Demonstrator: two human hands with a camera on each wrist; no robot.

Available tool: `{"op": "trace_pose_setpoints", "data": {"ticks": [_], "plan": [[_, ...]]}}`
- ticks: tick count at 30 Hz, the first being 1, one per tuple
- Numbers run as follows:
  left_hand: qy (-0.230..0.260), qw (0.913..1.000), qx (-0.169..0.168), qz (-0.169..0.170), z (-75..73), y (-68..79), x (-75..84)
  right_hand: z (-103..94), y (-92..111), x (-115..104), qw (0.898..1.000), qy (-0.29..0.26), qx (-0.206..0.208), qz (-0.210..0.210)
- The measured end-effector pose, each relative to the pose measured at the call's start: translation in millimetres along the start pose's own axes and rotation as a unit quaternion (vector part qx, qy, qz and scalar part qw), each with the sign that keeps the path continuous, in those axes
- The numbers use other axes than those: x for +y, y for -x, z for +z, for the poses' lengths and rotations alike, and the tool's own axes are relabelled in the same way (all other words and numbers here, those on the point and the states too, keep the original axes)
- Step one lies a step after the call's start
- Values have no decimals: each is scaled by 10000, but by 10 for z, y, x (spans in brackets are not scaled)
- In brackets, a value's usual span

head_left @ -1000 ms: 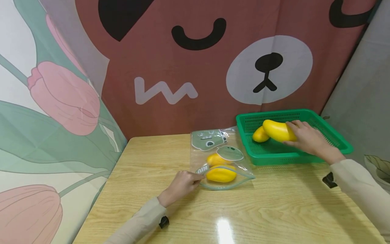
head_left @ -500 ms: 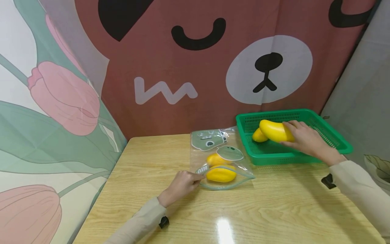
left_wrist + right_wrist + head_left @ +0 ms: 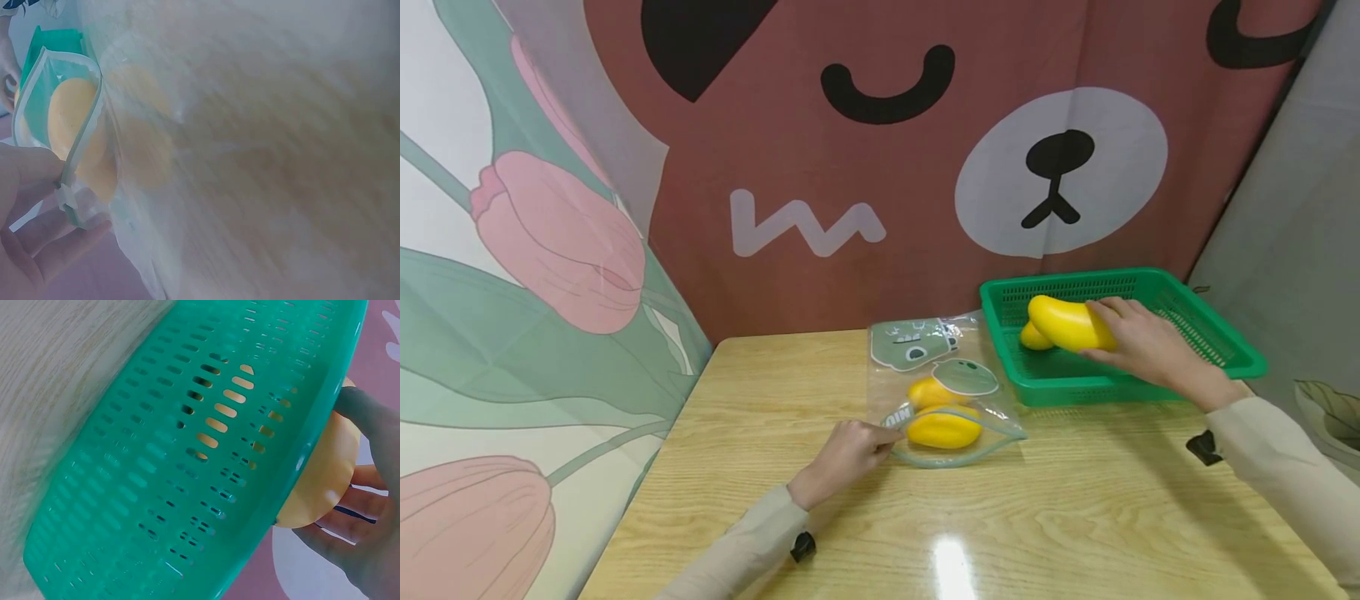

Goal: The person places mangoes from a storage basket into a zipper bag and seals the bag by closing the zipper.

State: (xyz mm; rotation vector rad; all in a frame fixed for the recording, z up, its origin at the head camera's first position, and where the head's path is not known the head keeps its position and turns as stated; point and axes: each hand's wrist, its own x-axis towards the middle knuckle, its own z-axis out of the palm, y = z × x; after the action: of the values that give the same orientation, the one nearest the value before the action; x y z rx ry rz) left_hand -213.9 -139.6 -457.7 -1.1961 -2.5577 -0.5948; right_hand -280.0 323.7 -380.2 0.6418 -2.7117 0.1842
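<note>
My right hand [image 3: 1138, 342] grips a long yellow mango [image 3: 1071, 323] by its right end, holding it above the green basket [image 3: 1097, 392]. Partly hidden behind it, another yellow mango [image 3: 1033, 337] lies in the basket. With finger and thumb my left hand [image 3: 847, 454] pinches the left side of a clear zip bag's mouth. That zip bag [image 3: 887, 387] lies flat with its mouth spread, two mangoes inside; the nearer mango [image 3: 944, 428] is at the opening. In the left wrist view the fingers [image 3: 37, 169] hold the bag's rim.
The wooden table [image 3: 760, 400] carries the bag at centre and the basket at back right. Behind stands a printed bear curtain [image 3: 790, 292], with a flower-patterned curtain [image 3: 565, 250] on the left. Green printed shapes mark the bag.
My right hand has moved slightly left with the mango, which now covers more of the one in the basket. The left hand and the bag have stayed in place.
</note>
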Motion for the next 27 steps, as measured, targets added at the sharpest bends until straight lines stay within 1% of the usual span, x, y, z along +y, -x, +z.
{"op": "trace_pose_setpoints", "data": {"ticks": [11,21,27], "plan": [[-14,10000,36,41,10,-3,-3,-13,25,-62,9993,77,284,-234],[-96,9999,61,63,10,-4,2,-27,22,-109,9983,151,423,-361],[-105,9999,30,54,12,-2,-4,-33,19,-144,9982,51,456,-383]]}}
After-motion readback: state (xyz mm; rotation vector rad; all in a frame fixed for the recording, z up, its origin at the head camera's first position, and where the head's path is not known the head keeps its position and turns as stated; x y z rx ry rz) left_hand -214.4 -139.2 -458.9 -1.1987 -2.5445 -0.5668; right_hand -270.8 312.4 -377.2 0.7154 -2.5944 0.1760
